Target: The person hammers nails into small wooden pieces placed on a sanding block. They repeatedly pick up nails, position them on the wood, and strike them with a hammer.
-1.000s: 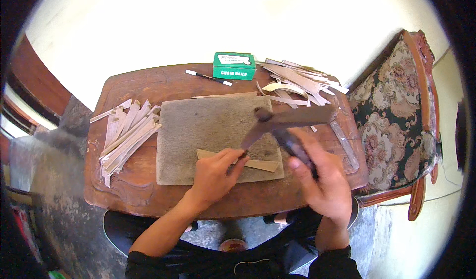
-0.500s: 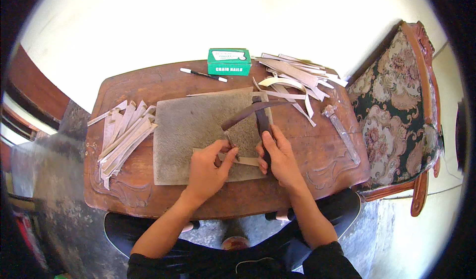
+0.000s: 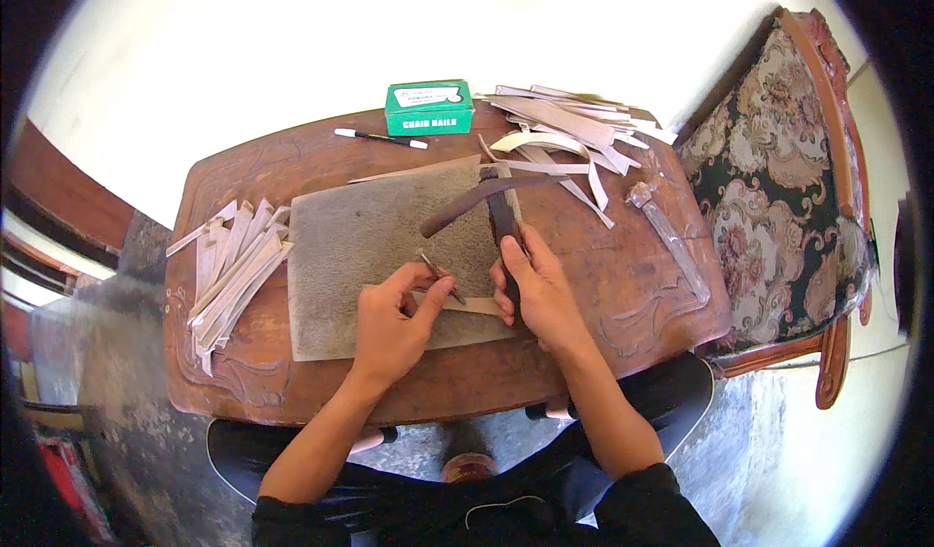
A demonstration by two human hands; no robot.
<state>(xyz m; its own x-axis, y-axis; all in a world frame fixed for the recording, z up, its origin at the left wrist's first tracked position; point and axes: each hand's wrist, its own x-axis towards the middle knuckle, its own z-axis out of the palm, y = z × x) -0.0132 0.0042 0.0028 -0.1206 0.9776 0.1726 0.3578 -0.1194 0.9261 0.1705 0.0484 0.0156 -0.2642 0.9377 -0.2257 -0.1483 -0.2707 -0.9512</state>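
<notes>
Here, two hands [image 3: 392, 319] hold one hammer [image 3: 498, 207], one rod [image 3: 431, 264]

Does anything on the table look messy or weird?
Yes, a bit: the untidy pile of flat, pale strips at the table's back right. They point different ways, and one cream-coloured curled strip arches while most look straight. I see no spill.

White wall [image 3: 282, 41] brightly lit at top, carved table [image 3: 243, 173] set at centre, floral chair [image 3: 769, 207] seen at right, grey floor [image 3: 146, 343] shown lower left
</notes>
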